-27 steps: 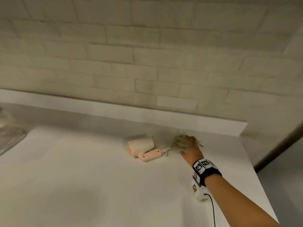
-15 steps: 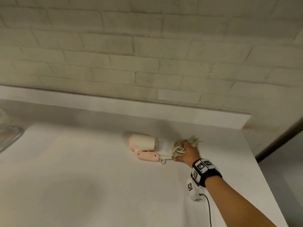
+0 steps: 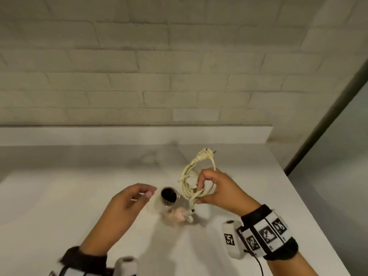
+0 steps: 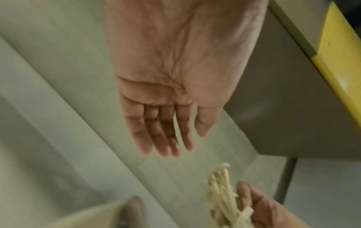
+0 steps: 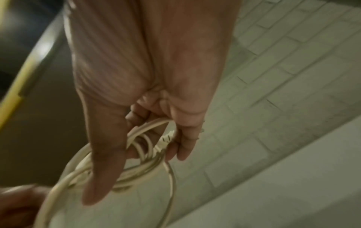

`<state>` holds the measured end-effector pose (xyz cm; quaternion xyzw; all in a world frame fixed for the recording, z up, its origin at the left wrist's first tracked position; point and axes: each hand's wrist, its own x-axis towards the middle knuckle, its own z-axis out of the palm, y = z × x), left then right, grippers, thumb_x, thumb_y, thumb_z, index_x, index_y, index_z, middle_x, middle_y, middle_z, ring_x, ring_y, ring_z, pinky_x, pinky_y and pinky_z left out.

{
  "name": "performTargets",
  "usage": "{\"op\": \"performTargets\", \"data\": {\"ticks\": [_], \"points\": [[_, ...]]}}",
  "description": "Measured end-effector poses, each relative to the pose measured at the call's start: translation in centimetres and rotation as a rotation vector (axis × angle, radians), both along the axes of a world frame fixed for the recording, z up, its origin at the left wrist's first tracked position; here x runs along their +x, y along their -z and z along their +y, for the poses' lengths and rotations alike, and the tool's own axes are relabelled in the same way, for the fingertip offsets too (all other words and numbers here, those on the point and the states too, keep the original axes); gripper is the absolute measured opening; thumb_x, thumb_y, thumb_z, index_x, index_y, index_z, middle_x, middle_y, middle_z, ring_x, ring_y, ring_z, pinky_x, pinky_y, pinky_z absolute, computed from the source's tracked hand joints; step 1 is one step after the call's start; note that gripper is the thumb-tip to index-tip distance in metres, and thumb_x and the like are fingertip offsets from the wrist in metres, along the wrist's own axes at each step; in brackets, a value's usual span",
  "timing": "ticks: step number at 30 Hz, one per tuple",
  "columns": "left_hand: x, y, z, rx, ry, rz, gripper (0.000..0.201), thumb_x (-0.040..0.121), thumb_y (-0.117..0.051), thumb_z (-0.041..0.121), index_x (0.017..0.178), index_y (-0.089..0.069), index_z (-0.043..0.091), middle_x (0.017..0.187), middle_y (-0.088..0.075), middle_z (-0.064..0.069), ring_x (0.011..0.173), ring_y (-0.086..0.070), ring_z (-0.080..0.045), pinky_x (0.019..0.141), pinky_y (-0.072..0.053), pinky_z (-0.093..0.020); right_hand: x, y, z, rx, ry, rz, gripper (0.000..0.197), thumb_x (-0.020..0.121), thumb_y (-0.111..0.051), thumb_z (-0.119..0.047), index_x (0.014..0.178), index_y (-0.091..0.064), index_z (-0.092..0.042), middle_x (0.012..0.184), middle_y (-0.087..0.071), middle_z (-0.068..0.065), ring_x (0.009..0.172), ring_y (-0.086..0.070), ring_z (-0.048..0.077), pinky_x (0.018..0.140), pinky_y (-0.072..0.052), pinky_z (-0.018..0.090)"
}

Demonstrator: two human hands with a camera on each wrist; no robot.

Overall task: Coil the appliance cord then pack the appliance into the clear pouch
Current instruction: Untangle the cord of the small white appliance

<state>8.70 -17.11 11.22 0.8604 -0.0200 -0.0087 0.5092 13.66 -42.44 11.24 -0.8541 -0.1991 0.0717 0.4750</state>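
A small pink and white hair dryer (image 3: 172, 206) hangs by its cord just above the white table, its dark nozzle opening facing up. My right hand (image 3: 216, 191) grips the bundled cream cord (image 3: 190, 176) (image 5: 140, 148) (image 4: 222, 194), with loops and the plug (image 3: 205, 153) sticking up behind the fingers. My left hand (image 3: 131, 200) (image 4: 166, 131) hovers just left of the dryer with fingers loosely extended and holds nothing. No clear pouch shows in any of these views.
The white table (image 3: 59, 206) runs to a raised white ledge (image 3: 119, 134) under a pale brick wall. Its right edge (image 3: 310, 206) drops off beside a dark diagonal frame. A yellow-edged surface (image 4: 339, 61) shows in the left wrist view.
My right hand has lifted the cord bundle and pulled the dryer toward me, so it now dangles. The left hand has come into view beside the dryer.
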Motion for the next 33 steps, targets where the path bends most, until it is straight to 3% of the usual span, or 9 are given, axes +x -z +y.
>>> {"op": "performTargets", "data": {"ticks": [4, 7, 9, 13, 16, 19, 24, 28, 33], "points": [[2.2, -2.2, -4.5, -0.171, 0.113, -0.027, 0.018, 0.088, -0.053, 0.038, 0.104, -0.060, 0.040, 0.101, -0.069, 0.017, 0.092, -0.064, 0.001, 0.080, -0.049, -0.016, -1.8, -3.0, 0.7, -0.021, -0.068, -0.054, 0.029, 0.063, -0.082, -0.010, 0.072, -0.059, -0.027, 0.084, -0.058, -0.013, 0.096, -0.050, 0.004, 0.087, -0.042, 0.018], [2.4, -3.0, -5.6, -0.339, 0.155, 0.030, 0.023, 0.094, -0.045, 0.021, 0.098, -0.066, 0.030, 0.086, -0.075, 0.009, 0.080, -0.069, -0.007, 0.067, -0.053, -0.017, -2.6, -3.7, 0.5, -0.065, -0.073, -0.066, 0.030, 0.065, -0.080, -0.009, 0.075, -0.060, -0.029, 0.088, -0.058, -0.014, 0.100, -0.049, 0.002, 0.089, -0.041, 0.017], [2.3, -3.6, -5.4, -0.410, 0.172, 0.103, 0.028, 0.095, -0.040, 0.021, 0.099, -0.068, 0.023, 0.088, -0.075, -0.002, 0.078, -0.068, -0.016, 0.063, -0.054, -0.018, -3.0, -4.1, 0.4, -0.085, -0.112, -0.050, 0.030, 0.067, -0.079, -0.009, 0.079, -0.062, -0.031, 0.092, -0.058, -0.018, 0.103, -0.050, 0.002, 0.093, -0.038, 0.015], [2.2, -4.1, -5.2, -0.415, 0.137, 0.053, 0.021, 0.084, -0.056, 0.030, 0.099, -0.068, 0.023, 0.084, -0.071, -0.015, 0.073, -0.063, -0.019, 0.065, -0.050, -0.025, -3.4, -5.4, 0.8, 0.165, -0.222, -0.009, 0.040, 0.070, -0.078, -0.005, 0.104, -0.064, -0.019, 0.109, -0.065, -0.010, 0.109, -0.059, 0.015, 0.101, -0.042, 0.029], [2.2, -4.1, -5.1, -0.419, 0.098, 0.028, 0.016, 0.085, -0.059, 0.017, 0.097, -0.069, 0.013, 0.065, -0.061, -0.007, 0.056, -0.056, -0.004, 0.054, -0.046, -0.012, -2.7, -5.7, 1.4, 0.414, 0.022, -0.016, 0.055, 0.072, -0.074, 0.001, 0.116, -0.056, -0.027, 0.116, -0.062, -0.012, 0.087, -0.068, 0.020, 0.083, -0.052, 0.029], [2.0, -4.0, -4.6, -0.421, 0.062, 0.052, 0.011, 0.087, -0.057, 0.010, 0.090, -0.066, 0.015, 0.057, -0.058, -0.002, 0.051, -0.057, -0.005, 0.046, -0.044, -0.015, -2.1, -5.6, 2.1, 0.457, 0.226, -0.028, 0.064, 0.071, -0.072, 0.006, 0.119, -0.050, -0.029, 0.115, -0.057, -0.008, 0.062, -0.066, 0.017, 0.069, -0.053, 0.027], [1.7, -4.2, -2.7, -0.315, 0.050, -0.041, 0.015, 0.085, -0.060, 0.012, 0.080, -0.067, 0.024, 0.060, -0.066, -0.002, 0.059, -0.058, -0.016, 0.057, -0.045, -0.030, -1.7, -5.5, 3.1, 0.371, 0.264, -0.077, 0.028, 0.077, -0.069, 0.004, 0.099, -0.068, -0.013, 0.104, -0.066, -0.003, 0.053, -0.059, 0.009, 0.058, -0.048, 0.013], [1.6, -4.3, -1.1, -0.239, 0.070, -0.063, 0.016, 0.085, -0.060, 0.011, 0.078, -0.067, 0.024, 0.066, -0.071, -0.002, 0.063, -0.064, -0.010, 0.063, -0.050, -0.024, -1.1, -5.1, 3.6, 0.328, 0.249, -0.099, 0.014, 0.081, -0.063, 0.003, 0.087, -0.072, -0.006, 0.096, -0.067, -0.001, 0.052, -0.054, 0.004, 0.056, -0.045, 0.011], [1.4, -4.2, -0.5, -0.282, 0.111, -0.027, 0.014, 0.088, -0.056, 0.011, 0.085, -0.065, 0.022, 0.075, -0.075, 0.000, 0.070, -0.068, -0.010, 0.064, -0.051, -0.019, -0.5, -4.3, 4.0, 0.415, 0.250, 0.139, 0.012, 0.090, -0.055, -0.007, 0.086, -0.066, -0.007, 0.062, -0.060, 0.006, 0.048, -0.049, 0.014, 0.044, -0.040, 0.022]]}}
